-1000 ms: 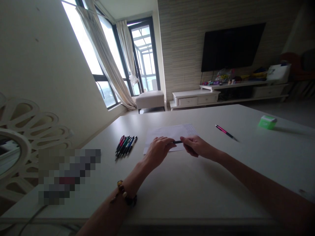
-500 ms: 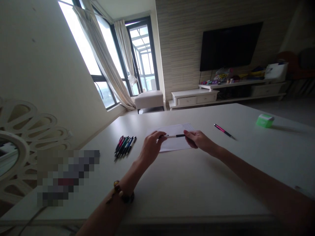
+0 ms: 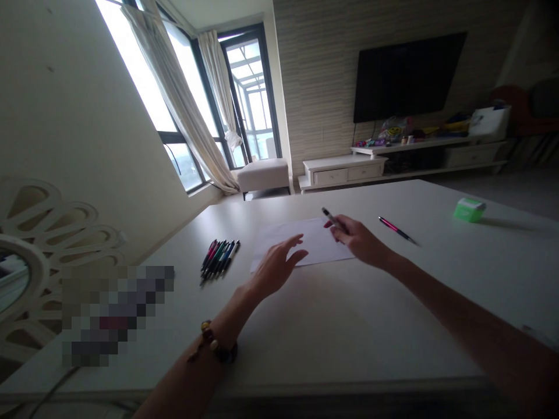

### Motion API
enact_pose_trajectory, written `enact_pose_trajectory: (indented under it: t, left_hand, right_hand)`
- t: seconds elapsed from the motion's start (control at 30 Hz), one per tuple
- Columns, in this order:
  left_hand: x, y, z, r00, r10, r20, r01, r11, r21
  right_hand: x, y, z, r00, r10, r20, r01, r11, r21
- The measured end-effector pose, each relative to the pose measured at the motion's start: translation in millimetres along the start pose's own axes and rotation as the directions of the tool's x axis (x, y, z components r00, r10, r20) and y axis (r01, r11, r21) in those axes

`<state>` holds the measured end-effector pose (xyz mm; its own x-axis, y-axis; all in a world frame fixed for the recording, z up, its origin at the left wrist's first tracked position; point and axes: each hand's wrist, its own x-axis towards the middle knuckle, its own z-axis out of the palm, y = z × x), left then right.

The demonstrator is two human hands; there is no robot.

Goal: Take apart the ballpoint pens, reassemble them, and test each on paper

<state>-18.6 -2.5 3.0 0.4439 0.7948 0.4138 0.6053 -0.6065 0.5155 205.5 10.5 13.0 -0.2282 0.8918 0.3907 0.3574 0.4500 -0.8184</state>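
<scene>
Whereas 0.5 s ago both your hands held the slim dark pen (image 3: pixel 331 217) by its 2 ends, only your right hand (image 3: pixel 356 240) has it now. Its fingers are closed round the lower barrel, and the rest juts up and leftward past your fingertips, above the far edge of the flat white sheet of paper (image 3: pixel 317 244). Your left hand (image 3: pixel 275 265) has let go. Its fingers are spread and empty over the sheet's near left part; you cannot tell whether they touch it. So 1 hand now carries the pen alone. The row of coloured pens (image 3: pixel 218 256) lies left of your left fingers.
</scene>
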Motion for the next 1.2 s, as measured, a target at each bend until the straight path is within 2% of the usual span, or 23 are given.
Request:
enact_pose_trajectory:
  t: [0.07,0.17,0.3,0.4,0.5,0.7,0.8,0.87,0.93,1.0,1.1,1.2]
  left_hand:
    - [-2,-6,-0.1,0.994,0.036,0.106,-0.049,0.99,0.129]
    - [-4,-12,-0.5,0.962,0.101,0.252,-0.148,0.974,0.172]
    - [-5,-11,-5.2,0.959,0.073,0.274,-0.127,0.975,0.184]
    - [-4,-7,-9.4,0.962,0.014,0.273,-0.062,0.984,0.169]
    - [-4,-7,-10.4,0.962,-0.003,0.274,-0.046,0.984,0.172]
    - [-6,-10,-8.5,0.95,0.004,0.312,-0.06,0.984,0.17]
    - [-6,-5,-9.5,0.946,0.01,0.324,-0.069,0.983,0.17]
    - [-6,-3,-9.8,0.947,0.013,0.322,-0.07,0.984,0.167]
    - [-6,-3,-8.9,0.946,0.023,0.323,-0.076,0.985,0.154]
    - [-6,-5,-7.0,0.945,0.04,0.324,-0.089,0.986,0.138]
    - [-5,-10,-4.2,0.935,0.057,0.35,-0.103,0.988,0.117]
    - [-4,-11,-4.1,0.923,0.064,0.38,-0.111,0.988,0.103]
  right_hand:
    - [8,0,-19,0.986,0.163,0.038,-0.167,0.935,0.312]
    - [14,1,-43,0.964,0.24,0.118,-0.267,0.832,0.486]
    - [12,7,-58,0.972,0.228,0.062,-0.223,0.802,0.554]
    - [11,13,-59,0.978,0.205,0.033,-0.178,0.749,0.639]
    - [11,13,-60,0.98,0.195,0.041,-0.168,0.698,0.696]
    - [14,9,-55,0.962,0.272,-0.007,-0.208,0.753,0.624]
    - [19,16,-49,0.947,0.319,-0.02,-0.226,0.712,0.664]
    - [21,24,-44,0.927,0.375,0.005,-0.283,0.689,0.667]
    - [22,33,-39,0.895,0.442,0.057,-0.394,0.723,0.568]
    - [21,41,-33,0.884,0.463,0.065,-0.447,0.796,0.408]
    - [21,51,-26,0.919,0.393,0.018,-0.384,0.887,0.255]
    - [21,58,-20,0.924,0.381,0.003,-0.374,0.906,0.196]
